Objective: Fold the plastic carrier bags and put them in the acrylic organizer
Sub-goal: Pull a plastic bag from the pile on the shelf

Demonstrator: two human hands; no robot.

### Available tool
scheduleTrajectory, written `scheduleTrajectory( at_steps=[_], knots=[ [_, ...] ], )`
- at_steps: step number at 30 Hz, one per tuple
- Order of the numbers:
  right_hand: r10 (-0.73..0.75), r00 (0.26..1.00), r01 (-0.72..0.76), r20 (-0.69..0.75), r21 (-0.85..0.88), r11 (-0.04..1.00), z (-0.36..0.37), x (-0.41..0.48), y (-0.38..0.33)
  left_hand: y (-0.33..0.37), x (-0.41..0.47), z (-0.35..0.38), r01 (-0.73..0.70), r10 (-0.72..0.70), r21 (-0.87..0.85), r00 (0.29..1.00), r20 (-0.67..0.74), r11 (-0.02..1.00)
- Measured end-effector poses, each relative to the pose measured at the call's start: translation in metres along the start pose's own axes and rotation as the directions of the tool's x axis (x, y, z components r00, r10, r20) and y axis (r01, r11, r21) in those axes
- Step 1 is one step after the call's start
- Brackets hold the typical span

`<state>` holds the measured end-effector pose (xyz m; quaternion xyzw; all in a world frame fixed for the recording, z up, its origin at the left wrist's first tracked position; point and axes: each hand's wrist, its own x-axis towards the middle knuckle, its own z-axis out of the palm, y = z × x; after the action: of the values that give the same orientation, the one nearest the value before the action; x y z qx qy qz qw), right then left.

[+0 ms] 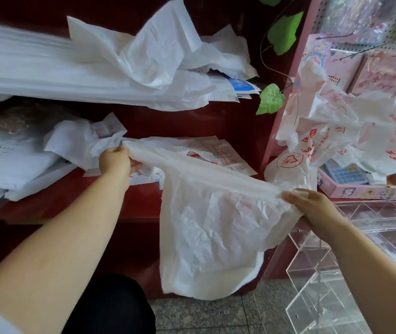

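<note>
A white plastic carrier bag [206,227] hangs stretched between my two hands in front of a dark red shelf unit [144,203]. My left hand [115,160] grips one end of the bag's top edge over the lower shelf. My right hand [312,203] grips the other end, lower and to the right. The bag's body droops below the shelf edge toward the floor. The clear acrylic organizer [351,256] with several compartments stands at the lower right, just under my right hand.
More white bags with red print lie on the lower shelf [218,150] and hang in a bunch [341,133] at the right. Stacks of white bags [47,73] fill the upper shelf. A pink display rack [286,97] and pink box [365,189] stand right.
</note>
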<state>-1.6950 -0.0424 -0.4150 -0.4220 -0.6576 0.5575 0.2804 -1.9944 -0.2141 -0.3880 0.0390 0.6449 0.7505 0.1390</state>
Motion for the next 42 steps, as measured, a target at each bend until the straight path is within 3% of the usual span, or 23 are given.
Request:
scheduleTrajectory(
  at_steps=[3,6,8,16,22,29,37,40,42],
  knots=[
    [0.061,0.996,-0.043,-0.071,0.236,0.971,0.005,0.002,-0.006,-0.004,-0.006,0.003,0.069,-0.059,-0.137,0.995,0.076,0.988],
    [0.087,0.993,-0.060,-0.074,0.306,0.950,0.011,0.008,-0.012,-0.004,-0.006,0.002,0.185,-0.127,-0.199,0.954,0.272,0.962],
    [0.090,0.989,-0.050,-0.114,0.315,0.948,0.015,0.015,-0.016,-0.006,-0.003,-0.001,0.196,-0.126,-0.163,0.924,0.361,0.967],
    [0.111,0.980,-0.065,-0.164,0.260,0.963,0.007,0.034,-0.020,-0.003,0.013,-0.010,0.144,-0.108,-0.073,0.924,0.366,0.987],
    [0.155,0.963,-0.098,-0.221,0.248,0.964,0.013,0.045,-0.014,-0.004,0.012,-0.001,0.203,-0.146,-0.074,0.873,0.465,0.976],
    [0.184,0.956,-0.146,-0.230,0.174,0.974,0.021,0.051,-0.010,-0.016,0.020,0.000,-0.106,0.076,0.149,0.977,0.198,0.983],
    [0.127,0.967,-0.099,-0.219,0.133,0.986,0.040,0.062,-0.014,-0.015,0.016,0.003,-0.107,0.065,0.086,0.917,0.394,0.990],
    [0.130,0.967,-0.106,-0.219,0.119,0.987,0.043,0.067,-0.010,-0.018,0.010,0.006,-0.246,0.119,0.222,0.878,0.464,0.943],
    [0.133,0.968,-0.115,-0.213,0.096,0.989,0.043,0.070,-0.007,-0.022,0.009,0.012,-0.356,0.188,0.373,0.889,0.417,0.856]
  ],
)
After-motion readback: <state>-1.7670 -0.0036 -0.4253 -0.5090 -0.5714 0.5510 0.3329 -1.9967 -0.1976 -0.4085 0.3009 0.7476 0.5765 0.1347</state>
